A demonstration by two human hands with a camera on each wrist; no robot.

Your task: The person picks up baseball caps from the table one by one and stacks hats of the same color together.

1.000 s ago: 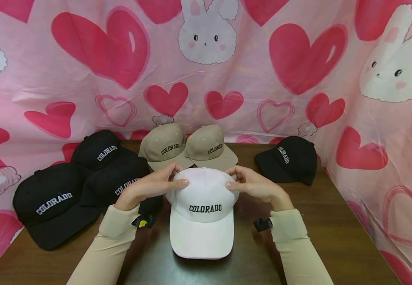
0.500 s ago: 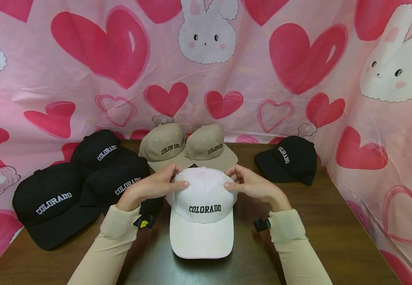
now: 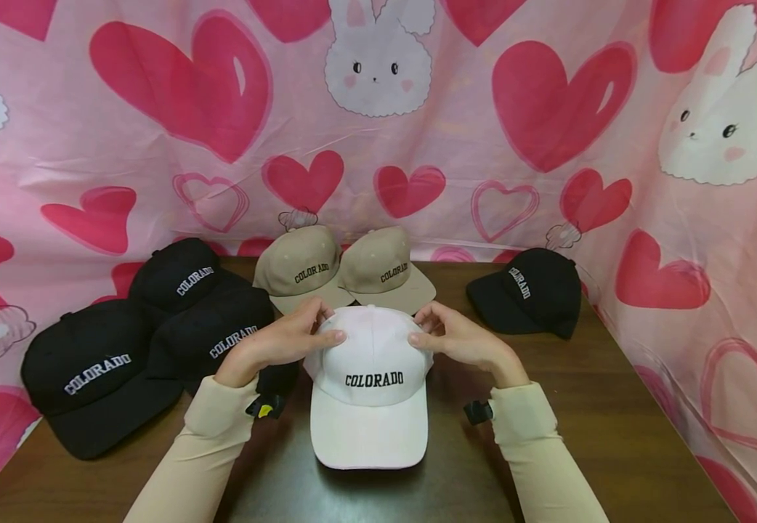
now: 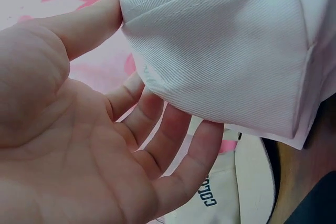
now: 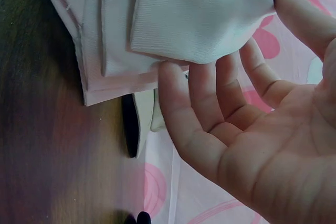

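In the head view a white baseball cap [image 3: 373, 363] with COLORADO on its front faces me at the middle of the table. My left hand [image 3: 287, 340] grips its crown on the left, thumb on the front and fingers behind. On the other side my right hand [image 3: 470, 343] holds the crown the same way. The right wrist view shows several layered white edges [image 5: 113, 40], so more than one white cap seems nested here. In the left wrist view my fingers curl behind the white fabric [image 4: 220, 56]. Whether the brim touches the table is hard to tell.
Black COLORADO caps [image 3: 94, 363] are grouped at the left. Behind the white cap stand two beige caps [image 3: 388, 261], side by side. One black cap [image 3: 529, 290] lies at the back right of the brown table [image 3: 620, 436]. A pink heart-print cloth [image 3: 457, 131] hangs behind.
The white cap has shifted very slightly up in the head view, and my right hand slightly left. Both hands keep their hold, and the other caps stay put.
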